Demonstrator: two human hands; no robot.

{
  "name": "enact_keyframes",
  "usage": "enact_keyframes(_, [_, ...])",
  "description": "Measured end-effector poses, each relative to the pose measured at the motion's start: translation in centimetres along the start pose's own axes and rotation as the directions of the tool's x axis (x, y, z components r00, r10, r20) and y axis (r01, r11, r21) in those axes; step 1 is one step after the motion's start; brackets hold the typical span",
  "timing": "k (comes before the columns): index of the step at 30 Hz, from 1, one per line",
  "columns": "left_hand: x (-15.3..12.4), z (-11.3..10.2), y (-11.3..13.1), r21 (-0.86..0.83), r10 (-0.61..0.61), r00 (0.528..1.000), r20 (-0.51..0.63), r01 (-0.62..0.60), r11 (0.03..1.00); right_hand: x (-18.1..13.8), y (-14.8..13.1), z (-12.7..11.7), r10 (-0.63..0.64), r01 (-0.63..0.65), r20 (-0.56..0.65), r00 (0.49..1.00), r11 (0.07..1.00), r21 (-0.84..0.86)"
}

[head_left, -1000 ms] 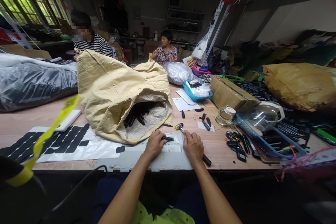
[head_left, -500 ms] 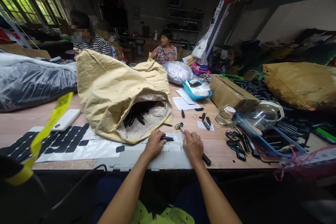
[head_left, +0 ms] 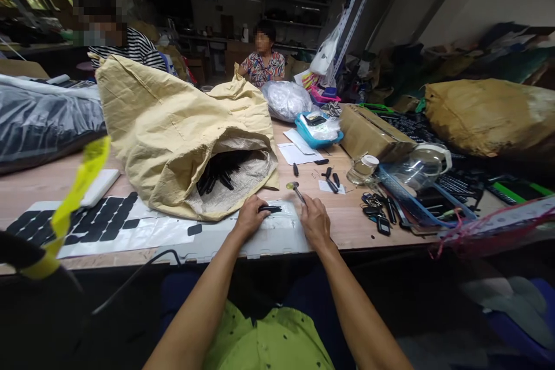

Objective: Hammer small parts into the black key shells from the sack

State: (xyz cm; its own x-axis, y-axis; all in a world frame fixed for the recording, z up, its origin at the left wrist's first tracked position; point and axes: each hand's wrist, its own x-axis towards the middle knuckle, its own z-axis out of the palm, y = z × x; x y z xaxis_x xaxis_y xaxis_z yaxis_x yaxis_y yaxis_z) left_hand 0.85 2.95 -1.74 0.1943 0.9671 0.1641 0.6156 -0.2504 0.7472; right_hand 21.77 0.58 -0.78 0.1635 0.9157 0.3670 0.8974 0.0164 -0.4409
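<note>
My right hand (head_left: 315,221) is closed round the handle of a small hammer (head_left: 296,187), its metal head raised and pointing away from me. Opposite it, my left hand (head_left: 250,217) pinches one end of slim black pieces (head_left: 273,208) that lie on a grey board (head_left: 277,241) with clear film on it. Whether there is one piece or more under my fingers, I cannot tell. Just beyond my left hand a large beige sack (head_left: 173,127) lies on its side, its mouth towards me, with many similar black pieces (head_left: 219,173) inside.
Black rounded pads (head_left: 104,217) on white sheets lie left. Dark loose parts (head_left: 332,179), a glass jar (head_left: 363,169), keys (head_left: 376,208) and a blue tray (head_left: 385,176) are right. A cardboard box (head_left: 373,130) stands behind. Two people sit across the table; yellow tape (head_left: 82,191) hangs front left.
The whole view has shifted, so the table appears higher and slightly further left. The hammer's handle end, seen before below my right hand, is now hidden. Both hands keep their hold.
</note>
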Motion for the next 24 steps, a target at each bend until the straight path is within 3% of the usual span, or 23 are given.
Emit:
enact_keyframes(3, [0.1,0.0,0.0,-0.007,0.006,1.0,0.009,-0.006,1.0,-1.6,-0.7,-0.7,-0.068,0.078,-0.051,0.996,0.971,0.224])
enact_keyframes(8, [-0.1,-0.2,0.2,-0.012,0.0,1.0,-0.01,-0.001,1.0,-4.2,-2.6,-1.3,-0.201,0.176,0.012,0.98,0.884,0.432])
enact_keyframes(14, [-0.2,-0.6,0.6,-0.053,-0.027,1.0,-0.014,0.026,0.998,-5.3,-4.2,-1.0,-0.245,0.212,0.02,0.969,0.873,0.44])
enact_keyframes(20, [0.0,-0.6,0.8,-0.045,-0.049,0.998,-0.026,0.048,0.998,-5.4,-4.0,0.1,-0.199,0.154,0.081,0.977,0.912,0.381])
enact_keyframes(24, [0.0,-0.4,0.5,-0.059,-0.045,0.999,-0.03,0.043,0.997,-5.2,-3.8,-0.1,-0.172,0.144,0.037,0.984,0.908,0.394])
